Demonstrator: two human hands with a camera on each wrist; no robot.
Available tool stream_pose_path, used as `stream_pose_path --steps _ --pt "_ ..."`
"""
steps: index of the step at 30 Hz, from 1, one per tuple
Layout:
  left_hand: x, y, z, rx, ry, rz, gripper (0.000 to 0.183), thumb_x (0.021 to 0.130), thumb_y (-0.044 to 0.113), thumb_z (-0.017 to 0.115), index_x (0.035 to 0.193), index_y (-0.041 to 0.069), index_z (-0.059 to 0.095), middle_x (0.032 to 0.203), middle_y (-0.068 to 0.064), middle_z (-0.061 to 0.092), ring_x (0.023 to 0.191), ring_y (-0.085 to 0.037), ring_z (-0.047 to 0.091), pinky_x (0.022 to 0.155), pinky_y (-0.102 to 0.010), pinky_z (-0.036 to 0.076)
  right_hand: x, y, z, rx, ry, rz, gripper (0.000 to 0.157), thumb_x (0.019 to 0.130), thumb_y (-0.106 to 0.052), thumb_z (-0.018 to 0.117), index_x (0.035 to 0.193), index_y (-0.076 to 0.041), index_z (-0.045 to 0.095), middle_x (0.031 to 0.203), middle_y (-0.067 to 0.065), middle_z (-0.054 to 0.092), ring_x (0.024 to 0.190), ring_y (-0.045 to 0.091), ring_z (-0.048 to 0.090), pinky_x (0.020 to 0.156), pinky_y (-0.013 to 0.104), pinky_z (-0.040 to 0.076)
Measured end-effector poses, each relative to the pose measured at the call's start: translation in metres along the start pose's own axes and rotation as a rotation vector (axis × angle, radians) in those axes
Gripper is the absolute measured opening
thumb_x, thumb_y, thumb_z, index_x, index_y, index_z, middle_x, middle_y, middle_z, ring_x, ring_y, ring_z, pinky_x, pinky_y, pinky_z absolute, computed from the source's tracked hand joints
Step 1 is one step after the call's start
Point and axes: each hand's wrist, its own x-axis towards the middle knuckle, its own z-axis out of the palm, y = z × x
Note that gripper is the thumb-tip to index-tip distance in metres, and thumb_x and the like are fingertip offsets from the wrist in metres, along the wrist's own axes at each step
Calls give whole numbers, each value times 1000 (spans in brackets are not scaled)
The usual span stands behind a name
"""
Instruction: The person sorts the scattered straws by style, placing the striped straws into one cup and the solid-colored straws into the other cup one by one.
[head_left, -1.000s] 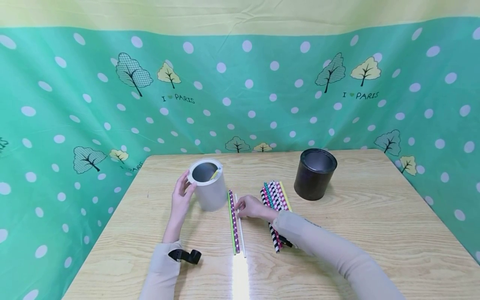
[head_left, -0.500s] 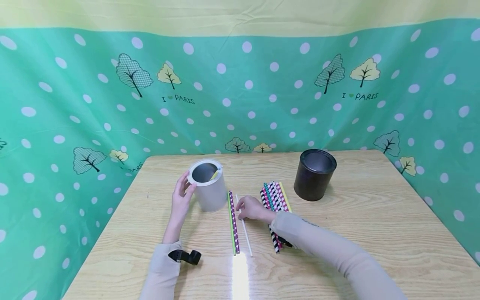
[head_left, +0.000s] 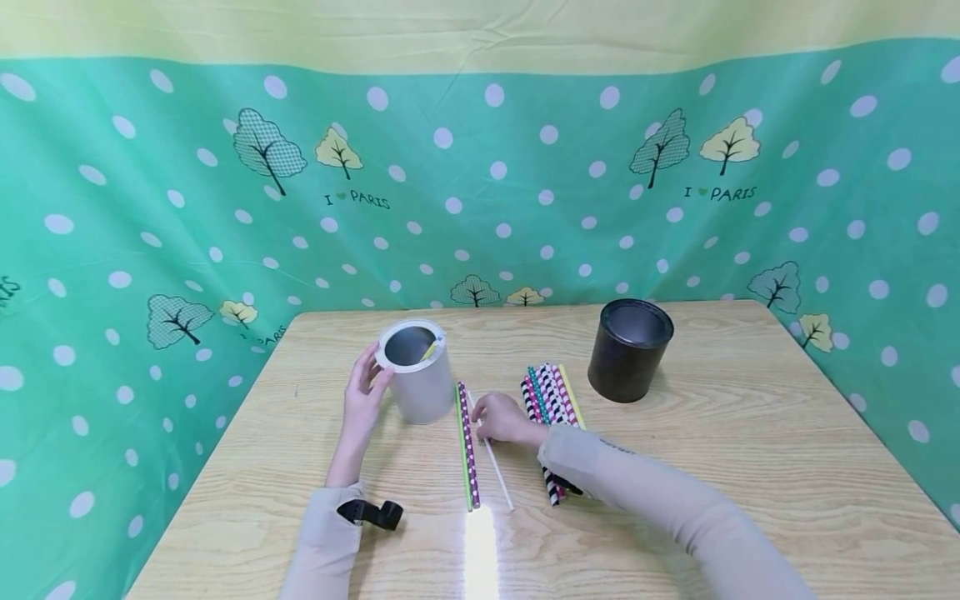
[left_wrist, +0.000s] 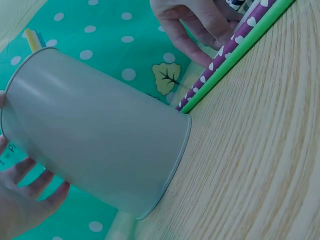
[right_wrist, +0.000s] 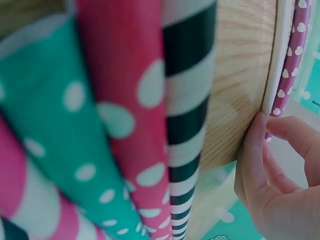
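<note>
My left hand [head_left: 363, 398] holds a pale grey can [head_left: 424, 396] near its rim, with the thumb at the front and fingers around the left side. Inside the can leans a yellow straw [head_left: 429, 350]. My right hand [head_left: 504, 418] pinches a thin white paper straw [head_left: 498, 473] between thumb and fingers, seen close in the right wrist view. That straw slants, its near end swung to the right. Just left of it lie a purple straw with white hearts [head_left: 471, 458] and a green straw [left_wrist: 240, 52], side by side on the table.
A group of patterned straws [head_left: 551, 392] lies under and beyond the right forearm, striped, dotted and yellow ones among them. Behind it to the right stands a dark can [head_left: 628, 358]. A polka-dot curtain [head_left: 480, 192] hangs behind the wooden table [head_left: 720, 408].
The white straw's near end has swung to the right, away from the purple straw, while my right hand keeps its pinch. My left hand and the grey can stay in place.
</note>
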Motion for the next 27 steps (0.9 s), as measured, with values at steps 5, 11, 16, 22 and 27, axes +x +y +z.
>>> stream_pose_path --steps 5,11,16,22,27 --pt "-1 1 0 -5 -3 4 49 89 8 52 134 9 34 134 -10 39 115 -18 39 96 -32 32 -3 -4 0 -31 27 -17 25 60 3 70 85 0 65 80 9 61 61 12 48 62 23 44" --pt "0 1 0 -6 -2 6 49 89 8 52 134 9 34 134 -10 39 115 -18 39 96 -31 32 -4 -6 1 25 31 36 26 61 4 70 85 0 63 82 9 60 59 12 45 60 23 43" --pt "0 1 0 -15 1 12 48 89 7 52 134 8 34 134 -11 40 114 -17 39 94 -27 33 -2 -4 1 108 20 128 27 63 4 68 87 -1 59 76 6 57 53 10 46 50 20 43" --pt "0 1 0 -9 -3 8 49 89 7 51 134 8 34 134 -11 40 113 -17 39 93 -26 34 -2 -3 -2 217 25 229 28 68 3 66 94 0 55 63 5 55 49 12 49 43 18 43" --pt "0 1 0 -5 -4 -16 49 89 4 50 135 6 33 135 -13 38 115 -19 38 92 -25 34 -3 -3 -8 315 69 252 35 70 3 64 102 2 52 63 7 55 50 14 51 46 22 46"
